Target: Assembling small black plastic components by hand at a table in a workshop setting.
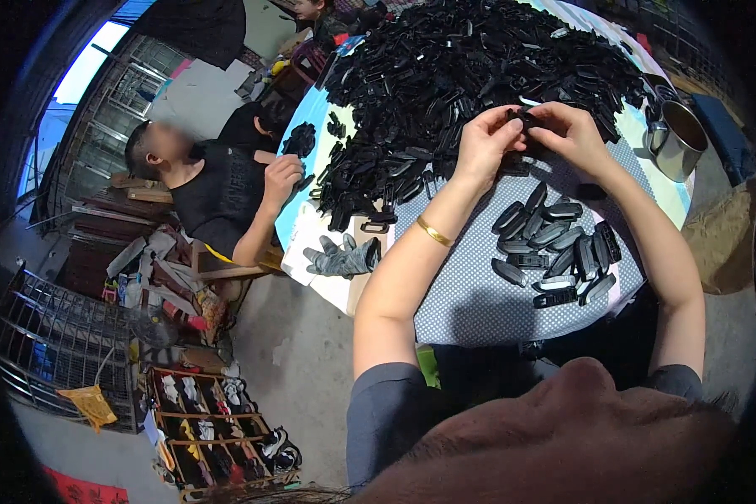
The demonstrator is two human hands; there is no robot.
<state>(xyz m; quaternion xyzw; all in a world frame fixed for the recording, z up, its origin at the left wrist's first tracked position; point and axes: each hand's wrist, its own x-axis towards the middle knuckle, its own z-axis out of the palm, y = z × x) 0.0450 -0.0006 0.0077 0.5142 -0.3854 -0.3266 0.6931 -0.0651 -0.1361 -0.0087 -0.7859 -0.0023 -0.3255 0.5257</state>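
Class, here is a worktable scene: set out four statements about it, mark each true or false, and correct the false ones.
1. The left hand and right hand hold a small black part. True.
2. The left hand is gloved. False: it is bare; a grey glove lies on the table.
3. A metal mug is right of the right hand. True.
4. The right forearm wears jewellery. False: the gold bangle is on the left one.

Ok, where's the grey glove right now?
In the head view, the grey glove lies near the table's left edge, just left of the person's left forearm and below the big heap of black parts.
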